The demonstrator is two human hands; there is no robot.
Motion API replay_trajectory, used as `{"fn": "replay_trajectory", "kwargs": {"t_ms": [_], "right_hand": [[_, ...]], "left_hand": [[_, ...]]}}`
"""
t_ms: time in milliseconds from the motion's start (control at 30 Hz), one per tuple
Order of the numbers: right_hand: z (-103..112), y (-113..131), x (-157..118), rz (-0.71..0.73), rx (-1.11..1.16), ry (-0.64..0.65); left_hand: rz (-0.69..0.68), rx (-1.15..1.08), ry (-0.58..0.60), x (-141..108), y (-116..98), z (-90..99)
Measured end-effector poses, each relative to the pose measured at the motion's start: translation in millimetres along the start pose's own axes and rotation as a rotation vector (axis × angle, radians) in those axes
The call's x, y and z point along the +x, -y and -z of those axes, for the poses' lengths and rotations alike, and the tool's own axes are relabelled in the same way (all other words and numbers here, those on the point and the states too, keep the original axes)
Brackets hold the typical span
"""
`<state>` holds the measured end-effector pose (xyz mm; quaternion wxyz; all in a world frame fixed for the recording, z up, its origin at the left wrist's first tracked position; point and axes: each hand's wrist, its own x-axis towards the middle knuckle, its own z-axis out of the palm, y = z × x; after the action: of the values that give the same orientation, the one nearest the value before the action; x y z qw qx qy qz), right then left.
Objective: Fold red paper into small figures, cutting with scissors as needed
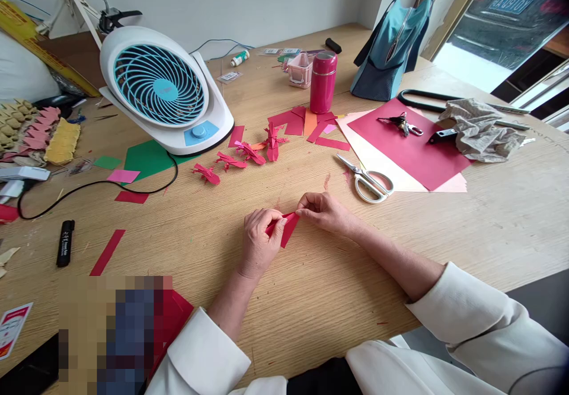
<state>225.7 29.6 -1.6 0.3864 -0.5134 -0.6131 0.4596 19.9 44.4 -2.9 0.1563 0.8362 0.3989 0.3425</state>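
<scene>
A small folded piece of red paper (pixel 290 229) is held just above the wooden table, between both hands. My left hand (pixel 261 238) pinches its left part, thumb in front and fingers curled behind. At its upper right corner, my right hand (pixel 326 212) grips the paper between thumb and forefinger. Beyond the hands lie several red folded paper figures (pixel 253 153) in a slanting row. A pair of white-handled scissors (pixel 370 180) rests to the right, above my right forearm, with its blades pointing up and left.
A white and blue fan (pixel 162 87) stands at the back left, its black cable (pixel 111 183) curving over the table. Behind the figures is a pink thermos (pixel 323 81). Red sheets (pixel 400 152) with keys and a crumpled cloth (pixel 482 128) lie right; a black marker (pixel 66 243) lies left.
</scene>
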Motion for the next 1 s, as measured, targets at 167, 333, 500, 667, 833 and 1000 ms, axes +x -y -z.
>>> {"fn": "replay_trajectory", "kwargs": {"t_ms": [167,333,500,667,833,1000], "right_hand": [[5.1,1.4,1.1,-0.001,-0.032,0.020],[8.4,4.5,1.3,-0.020,-0.017,0.024],[10.2,6.4,2.3,-0.056,0.020,0.035],[8.0,6.5,1.3,-0.032,-0.030,0.034],[6.2,7.7,-0.4,-0.016,-0.077,0.032],[7.7,8.6,-0.1,-0.032,-0.094,0.029]], "left_hand": [[0.035,-0.015,-0.002,0.3,1.5,-0.2],[0.064,-0.040,-0.022,0.8,2.6,-0.2],[0.081,-0.060,-0.043,0.5,4.1,-0.5],[0.063,-0.053,-0.040,0.3,3.0,-1.0],[0.045,-0.042,-0.038,0.3,1.8,-1.5],[0.056,-0.047,-0.052,-0.3,2.3,-1.4]]}}
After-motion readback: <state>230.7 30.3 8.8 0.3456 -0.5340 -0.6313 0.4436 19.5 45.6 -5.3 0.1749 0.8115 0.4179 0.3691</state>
